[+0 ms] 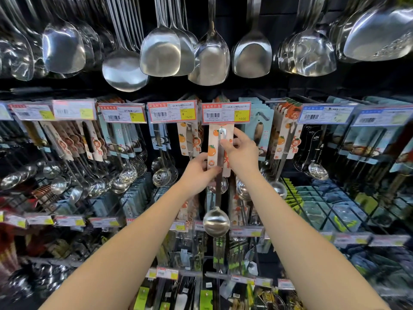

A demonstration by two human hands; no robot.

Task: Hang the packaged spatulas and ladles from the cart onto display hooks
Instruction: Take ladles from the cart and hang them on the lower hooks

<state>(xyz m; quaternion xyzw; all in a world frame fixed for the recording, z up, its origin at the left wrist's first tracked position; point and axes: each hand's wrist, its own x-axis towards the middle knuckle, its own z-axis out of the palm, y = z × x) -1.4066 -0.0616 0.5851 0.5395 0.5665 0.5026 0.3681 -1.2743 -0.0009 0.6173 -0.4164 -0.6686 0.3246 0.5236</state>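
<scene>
Below middle price tag point(225, 113) | our left hand point(197, 170), right hand point(242, 151) pinch carded ladle point(212, 151) | risk: hole misses hidden hook, drops

Steel ladle point(216, 221) on orange-print backing card point(212, 151), upright, bowl down, card top just below price tag point(225, 113).

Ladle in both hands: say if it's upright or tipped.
Upright: the ladle hangs handle up, bowl straight below, left hand and right hand gripping its card.
</scene>
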